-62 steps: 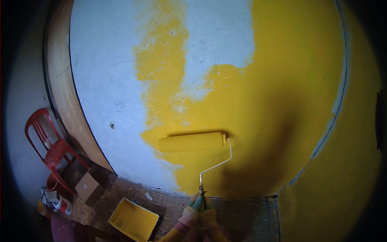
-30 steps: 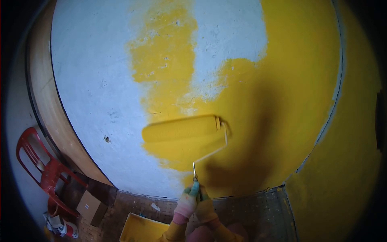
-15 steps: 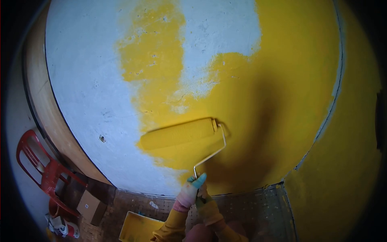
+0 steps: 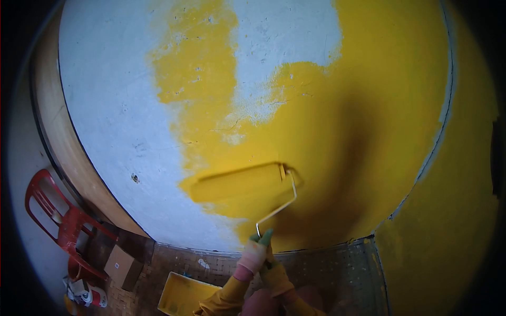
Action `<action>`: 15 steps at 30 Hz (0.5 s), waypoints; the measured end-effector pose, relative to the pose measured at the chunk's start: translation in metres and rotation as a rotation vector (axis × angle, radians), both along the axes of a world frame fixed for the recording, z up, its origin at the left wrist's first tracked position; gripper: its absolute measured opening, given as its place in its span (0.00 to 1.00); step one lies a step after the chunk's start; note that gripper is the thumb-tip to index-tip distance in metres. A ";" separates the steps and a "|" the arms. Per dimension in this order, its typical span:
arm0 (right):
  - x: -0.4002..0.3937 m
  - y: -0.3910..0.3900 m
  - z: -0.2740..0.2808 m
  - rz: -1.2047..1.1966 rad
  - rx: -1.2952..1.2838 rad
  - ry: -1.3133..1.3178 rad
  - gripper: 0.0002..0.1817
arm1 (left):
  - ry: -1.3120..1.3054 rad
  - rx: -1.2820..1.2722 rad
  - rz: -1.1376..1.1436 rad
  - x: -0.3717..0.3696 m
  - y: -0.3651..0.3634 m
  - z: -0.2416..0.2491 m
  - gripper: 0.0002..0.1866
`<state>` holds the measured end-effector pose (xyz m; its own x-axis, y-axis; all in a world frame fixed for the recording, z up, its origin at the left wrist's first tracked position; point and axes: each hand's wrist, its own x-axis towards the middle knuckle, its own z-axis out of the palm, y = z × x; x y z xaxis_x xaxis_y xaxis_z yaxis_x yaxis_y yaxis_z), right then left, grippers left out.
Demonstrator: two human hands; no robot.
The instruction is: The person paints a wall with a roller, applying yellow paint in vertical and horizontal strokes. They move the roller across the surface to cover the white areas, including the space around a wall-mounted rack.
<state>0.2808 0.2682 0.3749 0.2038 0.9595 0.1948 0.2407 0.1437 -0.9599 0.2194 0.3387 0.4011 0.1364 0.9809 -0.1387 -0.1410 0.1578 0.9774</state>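
A paint roller (image 4: 240, 182) loaded with yellow paint lies tilted against the wall (image 4: 126, 131), across the lower part of the yellow area. Its bent wire frame (image 4: 276, 211) runs down to a handle mostly covered by my gloves. My left hand (image 4: 254, 255), in a pale glove with greenish fingertips, is closed around the handle near the wire. Lower and to the right, my right hand (image 4: 274, 276), in a yellow-stained glove, also grips the handle; its fingers are partly hidden.
A paint tray (image 4: 167, 295) with yellow paint sits on the floor, left of my arms. Further left are a red plastic chair (image 4: 68, 226), a cardboard box (image 4: 123, 267) and a paint-smeared white container (image 4: 97, 296). A yellow side wall (image 4: 437, 247) meets the painted wall at right.
The roller has shifted slightly down and to the right on the wall, and both hands have moved with it. My view has also shifted a little.
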 end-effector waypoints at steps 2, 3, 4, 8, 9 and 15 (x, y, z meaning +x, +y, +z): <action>0.011 -0.016 -0.001 0.031 -0.302 -0.162 0.16 | -0.098 -0.104 -0.035 0.010 -0.011 -0.010 0.18; 0.010 -0.017 -0.003 0.028 -0.298 -0.157 0.16 | -0.197 -0.208 -0.077 0.013 -0.014 -0.011 0.17; 0.011 -0.017 -0.005 0.008 -0.305 -0.154 0.16 | -0.192 -0.196 -0.084 0.015 -0.015 -0.007 0.17; 0.008 -0.006 -0.018 0.009 -0.156 -0.140 0.18 | -0.047 -0.065 -0.030 0.013 -0.017 0.014 0.16; 0.008 -0.008 -0.018 0.016 -0.149 -0.140 0.18 | -0.011 -0.015 -0.019 0.012 -0.018 0.015 0.16; 0.015 -0.023 -0.029 -0.047 -0.299 -0.078 0.18 | -0.050 -0.088 -0.081 0.019 -0.021 -0.013 0.17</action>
<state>0.2961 0.2448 0.3462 0.2448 0.9665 -0.0776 0.3148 -0.1549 -0.9364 0.2388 0.3177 0.3886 0.2236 0.9507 -0.2151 -0.1721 0.2557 0.9513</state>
